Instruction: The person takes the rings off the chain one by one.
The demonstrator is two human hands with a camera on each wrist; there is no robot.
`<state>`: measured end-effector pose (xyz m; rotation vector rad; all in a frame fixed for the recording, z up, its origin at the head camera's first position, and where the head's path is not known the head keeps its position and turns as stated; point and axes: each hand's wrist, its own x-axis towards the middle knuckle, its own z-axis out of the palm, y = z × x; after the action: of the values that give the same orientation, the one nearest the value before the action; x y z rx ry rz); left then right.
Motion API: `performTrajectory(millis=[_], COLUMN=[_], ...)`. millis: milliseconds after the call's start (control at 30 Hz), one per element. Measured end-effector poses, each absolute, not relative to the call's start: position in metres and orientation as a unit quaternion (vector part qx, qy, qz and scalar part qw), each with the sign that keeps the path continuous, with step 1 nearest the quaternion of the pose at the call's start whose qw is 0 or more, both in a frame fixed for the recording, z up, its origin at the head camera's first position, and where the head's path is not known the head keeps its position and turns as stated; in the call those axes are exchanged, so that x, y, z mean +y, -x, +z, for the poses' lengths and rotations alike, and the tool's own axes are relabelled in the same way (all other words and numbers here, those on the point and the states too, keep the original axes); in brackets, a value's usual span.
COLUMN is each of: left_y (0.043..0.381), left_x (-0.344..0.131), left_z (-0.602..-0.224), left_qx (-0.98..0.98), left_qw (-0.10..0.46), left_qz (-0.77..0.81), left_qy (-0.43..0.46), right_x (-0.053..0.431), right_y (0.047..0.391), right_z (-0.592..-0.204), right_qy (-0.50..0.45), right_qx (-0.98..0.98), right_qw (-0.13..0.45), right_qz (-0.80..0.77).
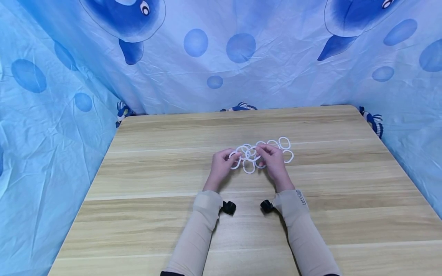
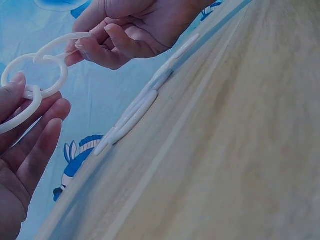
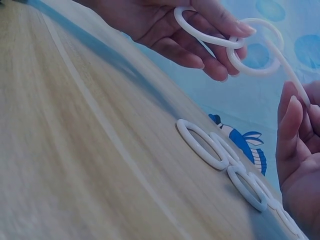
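Observation:
Both hands hold a short chain of white plastic links above the table. My left hand (image 1: 222, 164) pinches an oval link (image 3: 212, 42) between thumb and fingers. Hooked through it is a middle link (image 2: 64, 77), whose edge lies by the left thumb tip. My right hand (image 1: 275, 164) pinches a third link (image 3: 290, 72), which also passes through the middle one. Under and beyond the hands, several more white links (image 1: 284, 138) lie flat on the tabletop, close together. The head view shows them partly hidden behind the fingers.
A wood-grain table (image 1: 138, 218) spreads under both forearms. A blue curtain (image 1: 214, 23) with whales and bubbles hangs behind it and along its sides. Small black wrist cameras, left (image 1: 229, 207) and right (image 1: 266, 206), stick out inward from the sleeves.

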<state>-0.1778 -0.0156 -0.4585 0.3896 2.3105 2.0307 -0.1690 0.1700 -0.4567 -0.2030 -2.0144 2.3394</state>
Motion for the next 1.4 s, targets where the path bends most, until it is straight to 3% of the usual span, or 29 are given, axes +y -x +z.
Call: performTrajectory(millis=[1400], left_y=[0.1808], left_x=[-0.0172], left_z=[-0.4624], left_qx=[0.749], left_qw=[0.0], left_qz=[0.652], left_qy=[-0.119], right_x=[0.1737], right_y=[0.1676], right_z=[-0.4581], right_qy=[0.027], right_qx=[-0.643], right_qw=[0.017], right_qz=[0.766])
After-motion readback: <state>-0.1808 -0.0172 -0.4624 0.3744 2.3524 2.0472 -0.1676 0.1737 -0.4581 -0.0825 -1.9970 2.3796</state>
